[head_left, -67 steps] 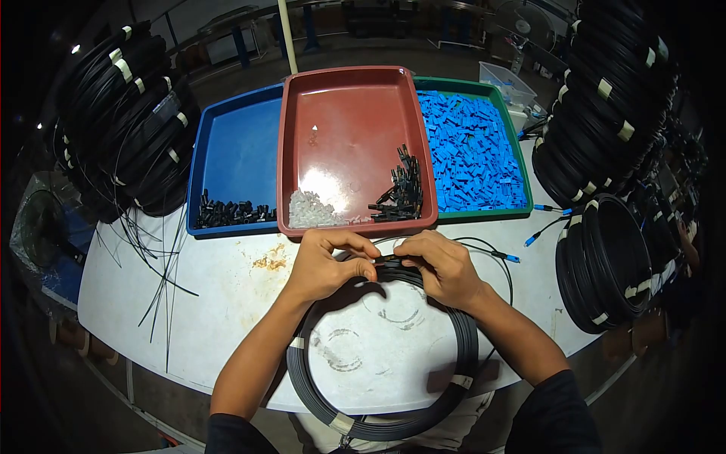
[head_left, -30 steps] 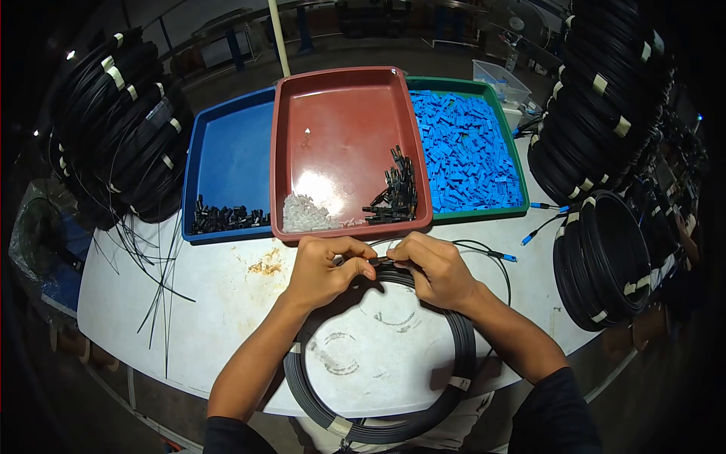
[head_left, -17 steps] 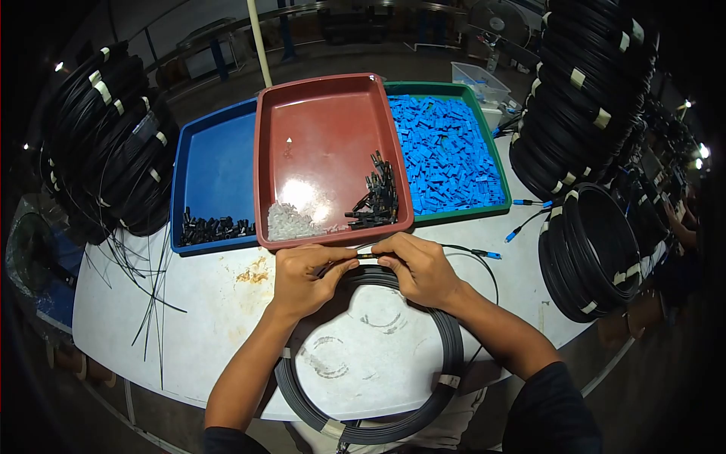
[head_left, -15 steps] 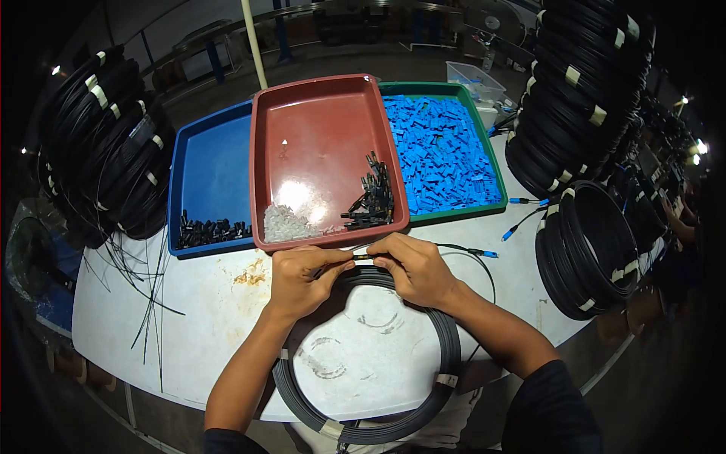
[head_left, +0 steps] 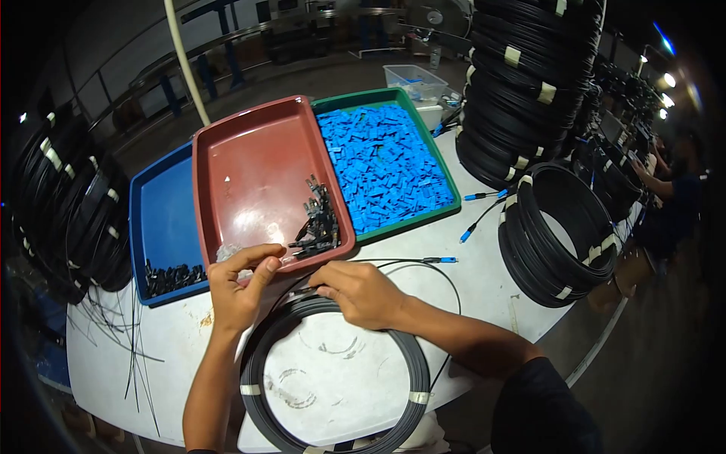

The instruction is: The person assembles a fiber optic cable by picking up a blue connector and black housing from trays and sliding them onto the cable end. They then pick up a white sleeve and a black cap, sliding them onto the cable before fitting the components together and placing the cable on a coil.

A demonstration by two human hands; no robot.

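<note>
My right hand (head_left: pixel 359 293) is closed on a small dark connector (head_left: pixel 304 291) at the cable's end, over the top of a black cable coil (head_left: pixel 412 356). My left hand (head_left: pixel 240 291) is raised at the front edge of the red tray (head_left: pixel 249 163), its thumb and index finger close together; whatever lies between them is too small to make out. Behind the fingers, the tray holds small clear pieces (head_left: pixel 228 253) and dark connectors (head_left: pixel 321 227). A cable with a blue-tipped connector (head_left: pixel 448 260) extends right of my right hand.
A blue tray (head_left: pixel 162 193) with black parts stands left, a green tray (head_left: pixel 451 181) of blue pieces right. Cable coils are stacked at left (head_left: pixel 68 204) and right (head_left: pixel 514 91), with another bundle (head_left: pixel 556 234) nearer. A person (head_left: pixel 673 197) is at the far right.
My left hand has parted from my right hand and moved left, its fingers now by the clear pieces. The view has turned right. My right hand stays at the connector above the coil.
</note>
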